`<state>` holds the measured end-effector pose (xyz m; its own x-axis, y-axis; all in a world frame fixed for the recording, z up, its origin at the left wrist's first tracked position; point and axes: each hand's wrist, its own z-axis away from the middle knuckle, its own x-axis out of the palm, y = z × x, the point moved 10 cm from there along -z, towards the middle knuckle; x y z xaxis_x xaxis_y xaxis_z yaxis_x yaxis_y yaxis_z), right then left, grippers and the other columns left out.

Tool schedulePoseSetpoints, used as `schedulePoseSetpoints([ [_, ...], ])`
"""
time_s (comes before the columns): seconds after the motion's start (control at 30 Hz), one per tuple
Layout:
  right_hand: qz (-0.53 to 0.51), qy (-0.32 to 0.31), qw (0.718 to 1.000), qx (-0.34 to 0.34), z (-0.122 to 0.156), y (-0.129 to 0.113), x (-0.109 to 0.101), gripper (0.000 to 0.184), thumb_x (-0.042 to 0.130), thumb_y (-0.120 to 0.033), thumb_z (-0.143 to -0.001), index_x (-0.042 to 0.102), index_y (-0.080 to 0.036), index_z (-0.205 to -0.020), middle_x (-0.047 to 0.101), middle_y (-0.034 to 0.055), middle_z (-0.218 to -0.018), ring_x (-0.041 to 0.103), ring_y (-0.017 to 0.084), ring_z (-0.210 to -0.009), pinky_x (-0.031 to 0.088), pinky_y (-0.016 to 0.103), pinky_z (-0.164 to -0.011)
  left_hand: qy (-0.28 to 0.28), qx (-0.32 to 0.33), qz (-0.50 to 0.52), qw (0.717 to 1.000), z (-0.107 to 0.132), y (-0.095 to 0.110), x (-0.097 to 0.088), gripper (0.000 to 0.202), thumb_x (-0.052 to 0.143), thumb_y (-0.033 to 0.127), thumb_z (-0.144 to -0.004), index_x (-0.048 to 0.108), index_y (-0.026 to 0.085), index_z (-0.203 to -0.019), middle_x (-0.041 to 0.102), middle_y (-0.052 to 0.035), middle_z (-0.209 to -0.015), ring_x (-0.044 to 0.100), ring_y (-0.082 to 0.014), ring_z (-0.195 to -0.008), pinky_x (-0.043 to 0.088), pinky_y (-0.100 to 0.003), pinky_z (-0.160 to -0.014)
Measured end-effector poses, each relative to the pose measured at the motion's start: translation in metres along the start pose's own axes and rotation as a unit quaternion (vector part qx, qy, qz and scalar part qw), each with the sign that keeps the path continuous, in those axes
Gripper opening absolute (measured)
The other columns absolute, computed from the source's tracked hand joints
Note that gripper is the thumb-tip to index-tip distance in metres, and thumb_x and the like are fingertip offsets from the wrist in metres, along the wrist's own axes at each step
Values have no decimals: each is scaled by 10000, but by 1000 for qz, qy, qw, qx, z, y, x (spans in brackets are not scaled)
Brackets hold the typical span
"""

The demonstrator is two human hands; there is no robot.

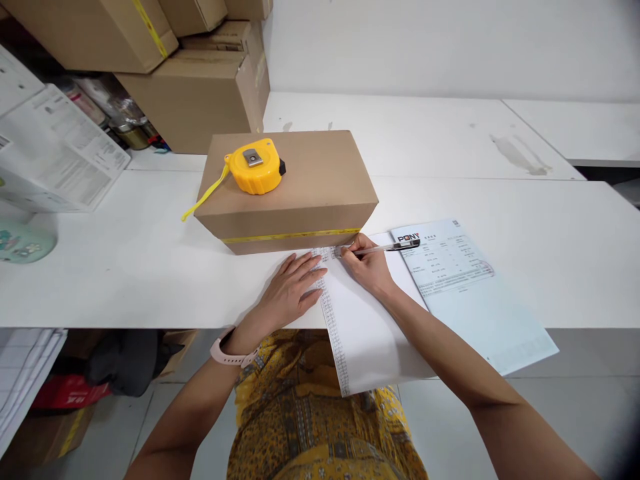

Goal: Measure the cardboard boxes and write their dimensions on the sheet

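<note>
A pen with a clear barrel and black cap end is gripped in my right hand, its tip down near the top of a white sheet of paper. Small dark handwriting or print runs along the sheet's left edge and top. Flat across that left edge lies my left hand, fingers spread, holding nothing. Just beyond both hands stands a closed brown cardboard box with a yellow strip along its front. On its top sits a yellow tape measure with a wrist strap.
A printed pale blue document lies to the right, partly over the sheet. Stacked cardboard boxes stand at the back left, beside a white printed carton. A pale green patterned container is at the left. The white table's front edge is close to me.
</note>
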<state>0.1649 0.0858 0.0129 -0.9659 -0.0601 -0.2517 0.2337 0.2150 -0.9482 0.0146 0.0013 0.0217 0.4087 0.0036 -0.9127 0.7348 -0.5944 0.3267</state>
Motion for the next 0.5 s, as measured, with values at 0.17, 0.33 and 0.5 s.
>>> schedulePoseSetpoints([
  [0.17, 0, 8, 1000, 5, 0, 1, -1, 251, 633, -280, -803, 425, -238, -668, 429, -58, -620, 363, 115, -585, 287, 276, -560, -5, -3, 3, 1000, 0, 0, 1, 398, 481, 365, -1025, 585, 203, -1374, 523, -104, -1526, 424, -275, -1459, 311, -547, -1225],
  [0.33, -2, 7, 1000, 4, 0, -1, 0, 255, 635, -284, -800, 425, -239, -664, 438, -54, -624, 363, 117, -586, 291, 279, -563, -2, -1, 1, 1000, 0, 0, 2, 400, 477, 365, -1027, 579, 208, -1381, 520, -99, -1529, 425, -272, -1458, 310, -547, -1226],
  [0.5, -2, 6, 1000, 3, 0, -1, -1, 236, 625, -267, -789, 429, -237, -660, 439, -55, -621, 371, 115, -587, 300, 276, -566, 1, -1, -4, 1000, 0, 0, 1, 397, 490, 359, -1022, 596, 182, -1361, 532, -113, -1516, 442, -285, -1445, 324, -545, -1219],
])
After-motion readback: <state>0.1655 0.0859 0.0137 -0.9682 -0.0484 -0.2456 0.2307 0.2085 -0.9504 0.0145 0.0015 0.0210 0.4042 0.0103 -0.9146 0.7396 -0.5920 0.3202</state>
